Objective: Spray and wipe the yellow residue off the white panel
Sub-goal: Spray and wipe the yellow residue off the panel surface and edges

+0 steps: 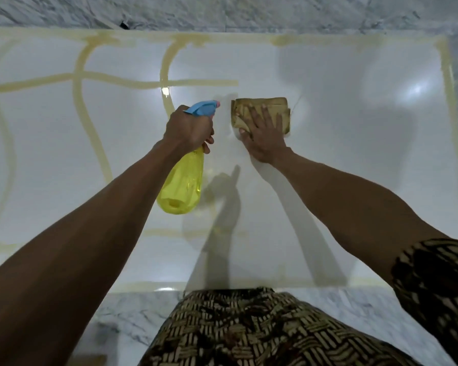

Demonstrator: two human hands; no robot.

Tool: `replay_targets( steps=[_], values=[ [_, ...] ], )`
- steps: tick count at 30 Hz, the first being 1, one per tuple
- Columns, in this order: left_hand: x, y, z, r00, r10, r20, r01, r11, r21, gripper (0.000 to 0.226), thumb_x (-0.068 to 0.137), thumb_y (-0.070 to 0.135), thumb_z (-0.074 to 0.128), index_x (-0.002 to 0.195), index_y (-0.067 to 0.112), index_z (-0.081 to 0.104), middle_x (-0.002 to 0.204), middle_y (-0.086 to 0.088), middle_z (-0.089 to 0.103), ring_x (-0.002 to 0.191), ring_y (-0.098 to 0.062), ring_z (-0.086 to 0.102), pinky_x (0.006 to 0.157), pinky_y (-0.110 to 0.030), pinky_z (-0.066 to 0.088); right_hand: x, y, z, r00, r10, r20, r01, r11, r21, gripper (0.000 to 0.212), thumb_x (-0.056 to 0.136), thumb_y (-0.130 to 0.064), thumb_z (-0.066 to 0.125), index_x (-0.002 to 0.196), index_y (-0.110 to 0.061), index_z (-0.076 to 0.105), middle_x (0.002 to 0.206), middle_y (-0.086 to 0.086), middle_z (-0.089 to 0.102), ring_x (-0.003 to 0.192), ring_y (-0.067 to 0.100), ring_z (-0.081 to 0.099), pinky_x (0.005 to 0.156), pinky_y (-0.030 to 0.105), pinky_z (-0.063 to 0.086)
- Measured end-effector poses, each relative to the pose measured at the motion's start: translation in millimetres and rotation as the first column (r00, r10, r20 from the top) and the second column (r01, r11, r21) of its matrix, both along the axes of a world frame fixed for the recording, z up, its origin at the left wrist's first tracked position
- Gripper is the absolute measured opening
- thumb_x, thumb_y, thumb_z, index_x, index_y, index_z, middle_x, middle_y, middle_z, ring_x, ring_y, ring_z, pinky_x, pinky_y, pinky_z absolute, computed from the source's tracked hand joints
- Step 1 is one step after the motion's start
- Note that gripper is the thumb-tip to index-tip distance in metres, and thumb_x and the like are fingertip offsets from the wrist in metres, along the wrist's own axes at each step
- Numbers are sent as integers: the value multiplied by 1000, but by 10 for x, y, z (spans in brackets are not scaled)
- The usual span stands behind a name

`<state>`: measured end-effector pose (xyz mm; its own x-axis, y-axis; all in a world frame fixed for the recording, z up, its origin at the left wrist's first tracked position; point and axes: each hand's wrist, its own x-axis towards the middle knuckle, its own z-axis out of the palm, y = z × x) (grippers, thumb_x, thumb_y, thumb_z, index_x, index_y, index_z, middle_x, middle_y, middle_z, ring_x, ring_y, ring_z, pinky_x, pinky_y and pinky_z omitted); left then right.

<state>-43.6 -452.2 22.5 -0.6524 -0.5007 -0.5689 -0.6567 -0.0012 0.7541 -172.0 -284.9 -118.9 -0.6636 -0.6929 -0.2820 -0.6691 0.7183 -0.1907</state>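
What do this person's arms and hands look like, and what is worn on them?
Both forearms are bare. The left hand and right hand show no gloves or visible jewellery. A short patterned sleeve, dark brown with cream woven marks, covers the right upper arm.

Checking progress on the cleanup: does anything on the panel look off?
Yes. Yellow residue lines still criss-cross the white panel's left half and edges, while the area right of the cloth looks clean. The left hand holds the spray bottle.
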Motion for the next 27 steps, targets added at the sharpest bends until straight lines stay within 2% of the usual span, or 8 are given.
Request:
replay_targets(
  steps=[5, 9, 13, 18, 21, 24, 26, 27],
  values=[
    [761, 269, 13, 1000, -12, 12, 12, 1000, 1, 36, 105, 17, 55, 136, 26, 71, 87, -15, 68, 73, -26, 72, 51, -32, 58, 981, 343, 69, 997, -26, 71, 25, 1000, 3, 56, 105, -45, 25, 158, -30, 13, 167, -1, 6, 154, 30, -3, 119, 61, -3],
    [1491, 485, 41, 999, -36, 0, 36, 999, -1, 35, 102, 17, 55, 127, 33, 72, 86, -14, 70, 71, -27, 73, 59, -36, 59, 1875, 584, 136, 990, -48, 132, 43, 998, 44, 55, 105, -47, 21, 158, -35, 10, 167, -5, -2, 153, 26, -10, 118, 58, -7],
    [2200, 648, 95, 999, -38, -14, 38, 999, 4, 37, 99, 16, 56, 130, 27, 74, 82, -13, 70, 69, -28, 73, 56, -34, 57, 2699, 762, 237, 977, -71, 199, 58, 996, 70, 53, 105, -50, 19, 156, -38, 14, 167, -8, -2, 153, 23, -12, 118, 57, -7],
    [2811, 720, 159, 999, -24, -24, 24, 1000, 6, 40, 97, 16, 54, 130, 27, 74, 82, -13, 70, 69, -30, 73, 58, -36, 58, 3375, 800, 403, 953, -59, 296, 18, 990, 140, 55, 105, -51, 16, 157, -37, 11, 167, -9, -4, 153, 24, -12, 119, 58, -5],
    [3028, 687, 248, 999, -21, -27, 20, 1000, -16, 48, 87, 24, 54, 131, 27, 74, 80, -11, 72, 73, -38, 76, 63, -41, 63, 3667, 763, 507, 931, -40, 363, -45, 974, 222, 55, 106, -48, 16, 158, -33, 10, 167, -8, -2, 153, 27, -10, 119, 60, 0],
    [3098, 602, 392, 998, -34, -57, 31, 998, -51, 50, 87, 22, 52, 131, 30, 74, 80, -13, 72, 78, -42, 77, 67, -43, 65, 3712, 664, 677, 875, -89, 476, 34, 992, 123, 54, 106, -45, 23, 155, -23, 28, 163, 5, 23, 150, 34, 18, 120, 55, 15],
    [3089, 524, 502, 996, -43, -81, 37, 996, -78, 47, 95, 14, 50, 133, 30, 72, 83, -14, 71, 78, -40, 76, 64, -40, 62, 3585, 588, 862, 762, -204, 615, 252, 968, 8, 57, 104, -50, 27, 146, -16, 45, 147, 10, 48, 133, 31, 45, 113, 48, 32],
    [3066, 488, 563, 995, -47, -91, 39, 996, -85, 47, 97, 12, 49, 134, 30, 72, 84, -15, 71, 77, -38, 76, 61, -38, 60, 3460, 572, 967, 663, -279, 695, 406, 914, -21, 58, 102, -53, 31, 140, -13, 51, 134, 8, 57, 121, 29, 53, 104, 44, 38]
  ],
)
